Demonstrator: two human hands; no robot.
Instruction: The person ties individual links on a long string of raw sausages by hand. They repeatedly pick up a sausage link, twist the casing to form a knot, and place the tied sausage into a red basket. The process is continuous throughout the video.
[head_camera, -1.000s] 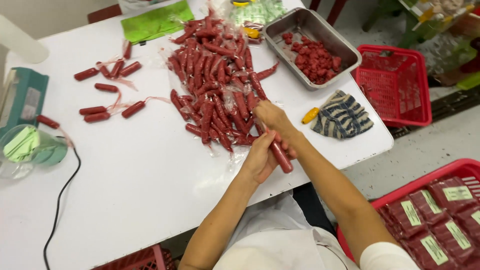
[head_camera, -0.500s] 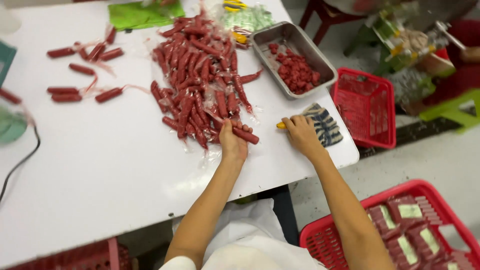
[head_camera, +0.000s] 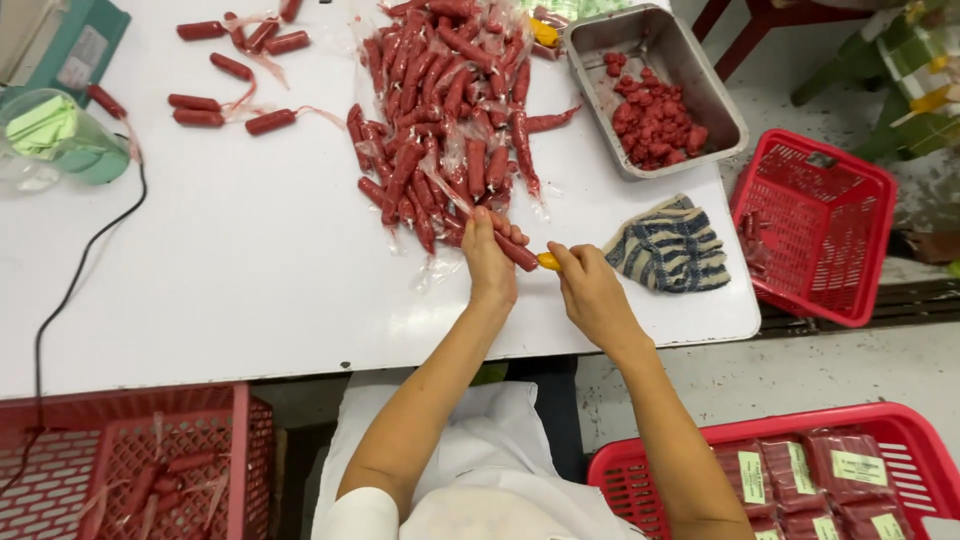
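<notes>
Head cam: left hand (head_camera: 490, 262) pins a red sausage (head_camera: 517, 252) flat on the white bench (head_camera: 250, 270) by the sausage pile (head_camera: 450, 110), probably for steadiness. Right hand (head_camera: 592, 292) grips a small yellow tool (head_camera: 548, 261) touching its end.

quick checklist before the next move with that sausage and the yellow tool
1. Left hand grips the red sausage: ok.
2. Right hand holds the yellow tool at the sausage's end: ok.
3. Tool's working end visible: cannot tell, hidden by fingers.
4. Metal tray within reach, room left in it: ok.
5. Striped cloth lies apart from the hands: ok.
6. Sausage pile stays on the white table: ok.
</notes>
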